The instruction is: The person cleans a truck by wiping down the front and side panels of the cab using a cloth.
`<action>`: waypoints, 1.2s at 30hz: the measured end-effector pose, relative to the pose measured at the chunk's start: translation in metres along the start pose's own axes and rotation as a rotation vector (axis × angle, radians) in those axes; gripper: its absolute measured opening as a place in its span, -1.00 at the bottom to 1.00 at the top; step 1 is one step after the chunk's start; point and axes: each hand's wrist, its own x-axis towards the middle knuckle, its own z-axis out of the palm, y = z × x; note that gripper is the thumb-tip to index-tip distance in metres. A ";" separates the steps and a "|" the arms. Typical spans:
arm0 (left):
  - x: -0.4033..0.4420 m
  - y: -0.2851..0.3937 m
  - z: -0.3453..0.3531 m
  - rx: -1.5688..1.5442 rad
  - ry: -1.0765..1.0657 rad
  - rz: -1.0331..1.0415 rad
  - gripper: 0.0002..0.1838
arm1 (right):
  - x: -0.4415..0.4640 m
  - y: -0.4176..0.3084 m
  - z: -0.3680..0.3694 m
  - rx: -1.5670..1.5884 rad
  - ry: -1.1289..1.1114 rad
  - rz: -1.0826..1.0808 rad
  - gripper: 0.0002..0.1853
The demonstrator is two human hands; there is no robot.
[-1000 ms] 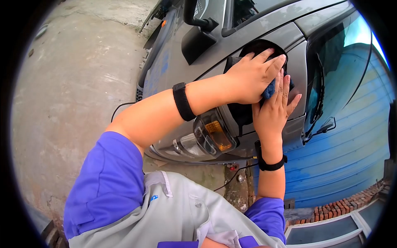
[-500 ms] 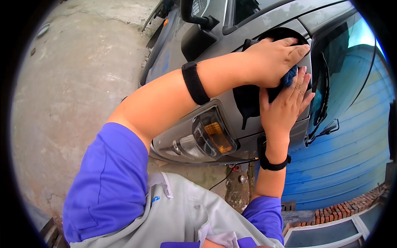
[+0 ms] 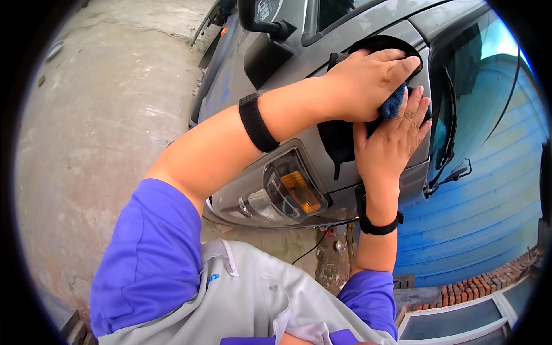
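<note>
Head view: both bare hands are on a black item (image 3: 397,43) with a curved rim, which lies against the grey body panel (image 3: 351,167) of a vehicle. The left hand (image 3: 376,80) is laid palm down across it, its fingers slightly bent and close together, reaching toward the rim. A tuft of dark blue cloth (image 3: 392,104) shows at the edge of this hand, between it and the fingers of the right hand; whether the left fingers close on the cloth cannot be told, as the palm hides it. The right hand (image 3: 391,141) is open and flat, its fingers extended a little apart and its thumb spread wide from them, just below the cloth. Its palm is out of sight, so nothing can be said of what lies under it.

A dark flap (image 3: 336,141) with a short strap hangs beside the right thumb. The headlight (image 3: 293,187) is near it, toward the person's body, and the side mirror (image 3: 267,57) is beyond the left forearm. A windshield wiper (image 3: 448,121) stands to the right of both hands. Each forearm has a black band around it.
</note>
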 end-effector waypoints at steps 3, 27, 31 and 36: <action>-0.009 0.001 0.002 -0.003 0.027 0.018 -0.34 | -0.001 0.001 0.001 -0.031 0.002 -0.012 -0.06; -0.013 0.007 0.007 0.153 -0.008 -0.029 -0.35 | -0.004 -0.004 0.000 -0.030 -0.015 -0.030 -0.01; -0.017 0.006 0.007 0.217 -0.053 0.080 -0.37 | -0.007 -0.002 0.005 0.012 0.011 -0.026 -0.01; -0.004 0.007 -0.006 0.245 -0.181 0.133 -0.36 | -0.008 -0.002 0.008 -0.012 0.046 -0.037 -0.01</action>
